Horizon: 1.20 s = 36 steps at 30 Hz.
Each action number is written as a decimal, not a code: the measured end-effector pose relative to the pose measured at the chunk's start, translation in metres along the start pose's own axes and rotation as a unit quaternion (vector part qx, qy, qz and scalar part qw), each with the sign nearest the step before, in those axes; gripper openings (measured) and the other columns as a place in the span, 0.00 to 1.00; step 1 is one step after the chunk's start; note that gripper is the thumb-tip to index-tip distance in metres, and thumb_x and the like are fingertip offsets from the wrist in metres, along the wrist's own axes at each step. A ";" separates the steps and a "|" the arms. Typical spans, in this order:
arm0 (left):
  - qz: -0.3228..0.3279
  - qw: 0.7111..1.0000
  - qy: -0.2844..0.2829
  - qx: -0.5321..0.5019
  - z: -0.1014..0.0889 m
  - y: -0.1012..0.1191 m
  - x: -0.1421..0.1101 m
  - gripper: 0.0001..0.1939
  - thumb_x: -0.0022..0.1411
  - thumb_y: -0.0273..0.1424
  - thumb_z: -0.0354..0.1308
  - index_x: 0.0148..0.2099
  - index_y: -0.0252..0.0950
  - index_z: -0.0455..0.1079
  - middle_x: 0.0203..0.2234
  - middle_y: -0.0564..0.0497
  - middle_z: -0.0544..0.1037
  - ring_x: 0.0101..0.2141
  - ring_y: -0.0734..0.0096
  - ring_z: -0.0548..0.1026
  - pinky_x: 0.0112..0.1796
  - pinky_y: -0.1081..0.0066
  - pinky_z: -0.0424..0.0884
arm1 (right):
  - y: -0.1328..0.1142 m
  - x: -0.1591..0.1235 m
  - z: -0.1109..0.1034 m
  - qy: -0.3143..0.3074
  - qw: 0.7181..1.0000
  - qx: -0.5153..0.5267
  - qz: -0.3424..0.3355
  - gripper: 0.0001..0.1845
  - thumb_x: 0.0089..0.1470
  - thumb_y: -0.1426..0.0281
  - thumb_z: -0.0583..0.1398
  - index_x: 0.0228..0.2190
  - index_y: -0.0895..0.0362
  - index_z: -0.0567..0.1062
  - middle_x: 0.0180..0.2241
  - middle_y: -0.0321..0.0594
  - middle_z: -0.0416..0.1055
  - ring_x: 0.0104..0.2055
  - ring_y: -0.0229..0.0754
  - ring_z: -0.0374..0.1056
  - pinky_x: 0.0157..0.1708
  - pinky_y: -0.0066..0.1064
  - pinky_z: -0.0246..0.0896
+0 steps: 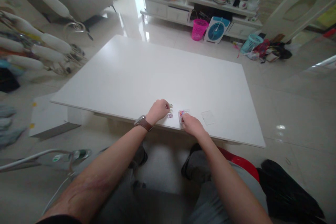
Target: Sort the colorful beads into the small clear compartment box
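Observation:
My left hand (159,108) is over the white table (168,73) near its front edge, fingers pressed together in a pinch. Whatever it may hold is too small to make out. Right beside its fingertips lie small thin coloured rings in a short column: yellowish rings (171,105) on the far side and purplish rings (170,116) nearest me. My right hand (193,124) has its fingers closed at a small clear box (180,118) with colourful small pieces inside. The hand hides part of this box, and its fingertips are unclear. A square clear lid (208,117) lies flat to its right.
Beyond the table, a pink basket (198,29) and a blue fan (217,29) stand before a low white cabinet (177,14). A white box (48,115) is on the floor at left. Near my right leg are a red stool edge (243,162) and a black bag (286,189).

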<state>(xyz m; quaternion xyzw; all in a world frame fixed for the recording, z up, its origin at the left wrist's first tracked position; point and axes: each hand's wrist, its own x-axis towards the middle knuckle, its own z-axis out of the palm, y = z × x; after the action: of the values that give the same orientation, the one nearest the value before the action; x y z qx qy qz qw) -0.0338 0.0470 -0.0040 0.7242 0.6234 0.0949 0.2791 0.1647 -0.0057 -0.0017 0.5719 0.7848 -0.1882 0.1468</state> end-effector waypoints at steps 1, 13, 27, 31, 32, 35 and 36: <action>0.002 1.000 0.002 -0.003 0.000 0.000 0.000 0.10 0.58 0.24 0.60 0.37 0.34 0.82 0.32 0.44 0.84 0.34 0.66 0.79 0.39 0.72 0.71 | 0.001 0.000 -0.001 -0.001 1.000 0.008 -0.002 0.16 0.65 0.74 0.50 0.50 0.60 0.71 0.50 0.53 0.71 0.48 0.51 0.72 0.42 0.34 0.62; 0.008 1.000 0.013 -0.024 -0.001 0.001 -0.001 0.10 0.56 0.22 0.59 0.35 0.33 0.82 0.29 0.44 0.83 0.31 0.67 0.79 0.37 0.72 0.71 | 0.016 0.006 0.005 0.031 0.996 0.081 -0.005 0.09 0.64 0.74 0.53 0.42 0.59 0.72 0.45 0.51 0.73 0.45 0.48 0.70 0.41 0.32 0.58; 0.161 0.916 -0.165 -0.328 0.001 0.013 0.000 0.16 0.59 0.34 0.65 0.48 0.31 0.79 0.39 0.43 0.84 0.36 0.68 0.79 0.37 0.72 0.72 | 0.018 0.014 0.000 0.180 0.905 0.383 -0.051 0.05 0.58 0.68 0.60 0.31 0.56 0.72 0.30 0.35 0.73 0.32 0.40 0.67 0.34 0.29 0.58; 0.137 0.913 -0.158 -0.350 0.004 0.011 0.003 0.11 0.57 0.34 0.67 0.38 0.31 0.80 0.29 0.46 0.83 0.30 0.70 0.77 0.34 0.72 0.70 | 0.019 0.013 0.000 0.193 0.881 0.429 -0.037 0.07 0.56 0.65 0.62 0.31 0.56 0.75 0.27 0.35 0.73 0.30 0.40 0.67 0.31 0.29 0.58; 0.132 0.915 -0.155 -0.350 0.005 0.010 0.004 0.11 0.56 0.35 0.68 0.36 0.31 0.80 0.28 0.47 0.83 0.30 0.71 0.77 0.33 0.72 0.70 | 0.019 0.013 0.000 0.195 0.878 0.435 -0.037 0.08 0.55 0.65 0.62 0.31 0.56 0.76 0.27 0.35 0.73 0.29 0.40 0.67 0.31 0.29 0.58; 0.137 0.915 -0.147 -0.349 0.006 0.010 0.003 0.12 0.55 0.37 0.69 0.36 0.31 0.79 0.27 0.47 0.82 0.29 0.71 0.77 0.32 0.73 0.69 | 0.020 0.014 0.001 0.195 0.875 0.442 -0.035 0.08 0.53 0.64 0.64 0.31 0.57 0.77 0.27 0.36 0.74 0.29 0.40 0.68 0.31 0.30 0.58; 0.140 0.913 -0.147 -0.353 0.006 0.010 0.003 0.13 0.55 0.37 0.69 0.35 0.31 0.79 0.27 0.47 0.82 0.29 0.71 0.77 0.32 0.73 0.69 | 0.020 0.014 0.001 0.194 0.873 0.445 -0.034 0.09 0.53 0.63 0.64 0.31 0.57 0.78 0.26 0.36 0.75 0.29 0.40 0.68 0.31 0.30 0.58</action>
<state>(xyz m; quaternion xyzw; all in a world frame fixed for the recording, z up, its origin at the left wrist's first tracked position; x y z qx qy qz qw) -0.0218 0.0477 -0.0045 0.6645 0.3931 0.2392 0.5888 0.1800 0.0113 -0.0115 0.5748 0.6496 -0.4078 -0.2852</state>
